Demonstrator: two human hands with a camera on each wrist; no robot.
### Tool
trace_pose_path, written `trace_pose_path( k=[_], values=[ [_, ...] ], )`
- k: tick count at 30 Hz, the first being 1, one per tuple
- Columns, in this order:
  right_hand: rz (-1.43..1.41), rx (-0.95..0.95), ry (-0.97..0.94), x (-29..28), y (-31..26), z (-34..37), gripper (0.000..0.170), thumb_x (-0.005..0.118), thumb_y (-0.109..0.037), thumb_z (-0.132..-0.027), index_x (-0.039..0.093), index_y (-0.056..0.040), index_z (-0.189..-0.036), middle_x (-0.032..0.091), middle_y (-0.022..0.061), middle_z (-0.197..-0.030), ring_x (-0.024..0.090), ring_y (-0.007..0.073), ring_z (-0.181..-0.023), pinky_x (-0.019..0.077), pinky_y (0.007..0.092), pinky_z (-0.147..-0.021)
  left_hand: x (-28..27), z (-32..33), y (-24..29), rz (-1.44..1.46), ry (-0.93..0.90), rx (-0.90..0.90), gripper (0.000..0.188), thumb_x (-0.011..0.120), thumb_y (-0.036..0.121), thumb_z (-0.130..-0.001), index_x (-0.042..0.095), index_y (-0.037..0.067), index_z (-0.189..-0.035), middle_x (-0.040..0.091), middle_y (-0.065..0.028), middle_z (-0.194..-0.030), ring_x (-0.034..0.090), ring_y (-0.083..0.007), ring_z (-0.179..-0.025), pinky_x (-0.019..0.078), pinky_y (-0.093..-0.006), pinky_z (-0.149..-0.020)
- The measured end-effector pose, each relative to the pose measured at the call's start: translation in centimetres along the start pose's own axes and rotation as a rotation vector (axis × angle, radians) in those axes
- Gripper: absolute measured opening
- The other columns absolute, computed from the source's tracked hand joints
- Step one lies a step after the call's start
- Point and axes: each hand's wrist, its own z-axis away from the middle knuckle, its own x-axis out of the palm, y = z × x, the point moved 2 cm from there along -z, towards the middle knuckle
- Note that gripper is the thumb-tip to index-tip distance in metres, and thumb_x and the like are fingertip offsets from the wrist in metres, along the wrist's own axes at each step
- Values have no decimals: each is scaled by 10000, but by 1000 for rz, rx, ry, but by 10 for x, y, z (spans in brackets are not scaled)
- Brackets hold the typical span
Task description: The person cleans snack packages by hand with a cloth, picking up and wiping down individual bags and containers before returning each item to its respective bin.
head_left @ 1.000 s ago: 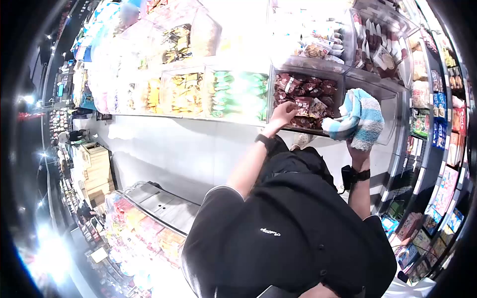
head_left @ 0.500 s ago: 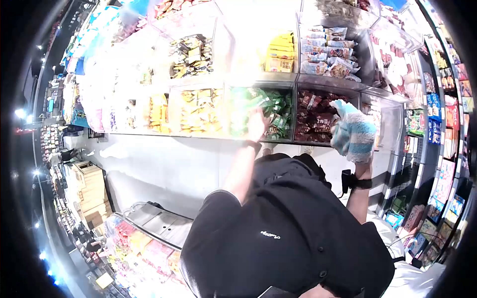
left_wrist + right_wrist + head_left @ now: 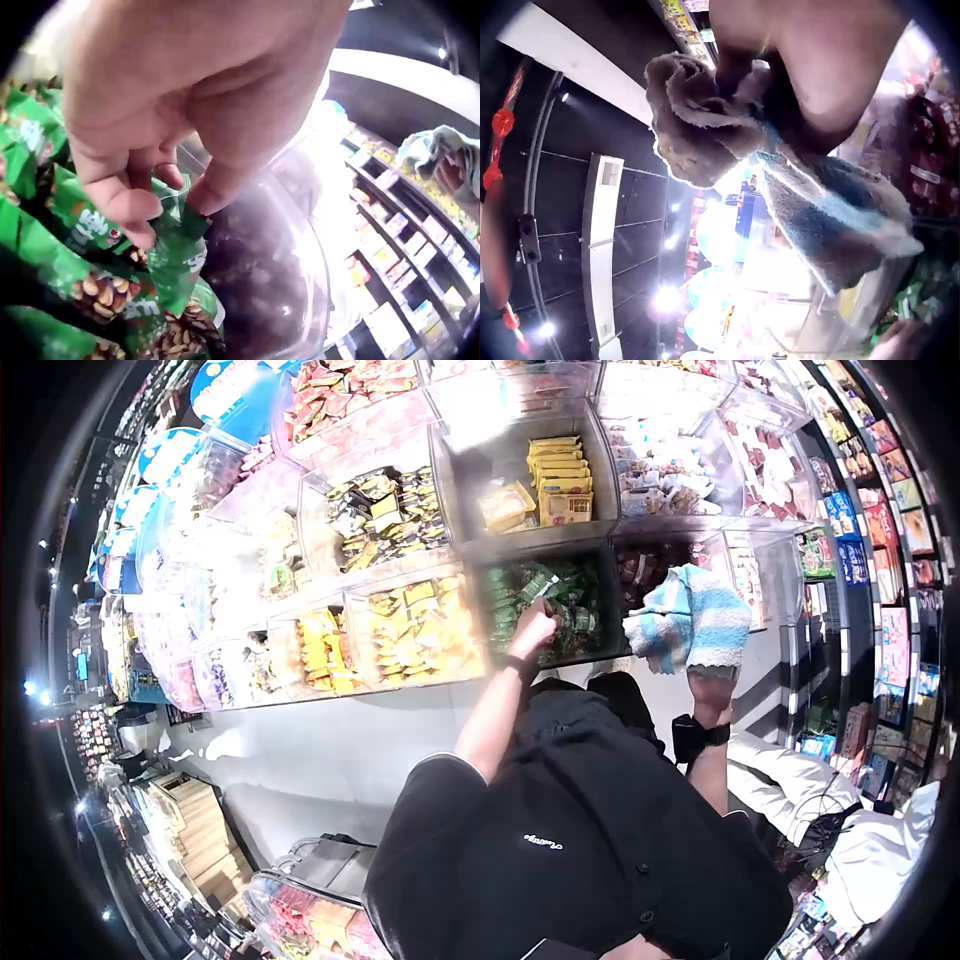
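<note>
My left hand (image 3: 536, 628) is down in the clear bin of green snack packets. In the left wrist view its thumb and fingers pinch the top edge of one green packet (image 3: 176, 262), which has nuts pictured on it like those around it. My right hand (image 3: 712, 688) grips a fluffy blue-and-white striped towel (image 3: 690, 622), bunched up at the front of the dark red packets (image 3: 640, 565). The towel hides most of the right hand's fingers. In the right wrist view, folds of the towel (image 3: 832, 217) hang out on both sides of the hand.
Clear bins stand in rows, with yellow packets (image 3: 420, 630) to the left and yellow biscuit packs (image 3: 565, 490) behind. Shelves of boxed goods (image 3: 885, 580) line the right side. A person in white trousers (image 3: 870, 870) is close at the lower right.
My left hand has gone from the dark red packets leftward to the green ones and now pinches one. The right hand keeps hold of the towel. The view has shifted over the bins.
</note>
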Motion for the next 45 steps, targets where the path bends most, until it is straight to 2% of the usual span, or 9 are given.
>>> trace_pose_path(
  k=[1,4,6,12,19,26,31,33,45],
  values=[
    [500,-96,12,-3,4,-2,481,401,-400,-943,474,-102,-1314,504,67,-1341,469,252,-1223,355,411,-1041,-6,4,3,159,-8,-34,286,627,179,-796,501,28,-1003,616,-175,-793,628,-274,-671,503,-398,-573],
    [-86,-263,314,-8,17,-2,474,456,-381,-938,457,-98,-1318,539,71,-1285,497,244,-1183,380,425,-1019,-28,18,22,521,-79,-143,353,610,153,-814,474,23,-1113,620,-150,-886,622,-200,-669,509,-367,-522],
    [700,-271,347,18,44,-21,490,493,-375,-930,442,-92,-1327,559,79,-1247,515,244,-1153,394,433,-1002,-38,21,29,744,-157,-108,416,593,161,-817,472,19,-1189,614,-113,-1000,611,-188,-776,539,-353,-640],
    [1025,-199,232,18,72,-40,487,448,-316,-969,360,-78,-1384,467,79,-1342,467,227,-1207,379,398,-1027,-91,86,138,1238,-394,-67,468,557,115,-817,471,51,-1273,578,-55,-1173,578,-160,-979,491,-289,-825],
    [1226,-178,161,67,163,-77,385,454,-240,-986,426,-12,-1295,524,98,-1246,528,166,-1111,435,311,-947,-95,111,174,971,-279,158,477,573,55,-895,435,39,-1351,567,-66,-1205,562,-120,-1035,452,-257,-915],
    [2216,-439,-143,56,164,-100,266,589,-65,-822,428,-36,-1031,466,200,-1333,424,301,-1253,328,383,-1046,-81,120,185,1005,-131,275,445,542,22,-909,421,-13,-1336,556,-102,-1220,542,-152,-1103,441,-287,-945],
    [1763,-293,16,63,176,-101,577,592,-67,-803,331,-19,-1315,436,231,-1361,429,301,-1270,323,395,-1062,-79,120,184,1070,-166,343,453,537,8,-913,414,-12,-1348,552,-100,-1225,532,-146,-1105,436,-284,-943],
    [2280,-463,-220,79,175,-102,465,595,-37,-779,474,3,-1226,498,224,-1305,468,324,-1236,351,400,-1044,-81,119,189,1037,-148,405,453,537,14,-919,414,-10,-1354,549,-102,-1234,530,-145,-1108,433,-280,-946],
    [2586,-670,-353,95,188,-103,315,664,-64,-717,582,-34,-1020,508,201,-1270,486,365,-1160,352,443,-1005,-83,112,184,1165,-198,194,412,480,53,-958,398,6,-1359,549,-111,-1244,543,-146,-1100,464,-286,-919]
  ],
)
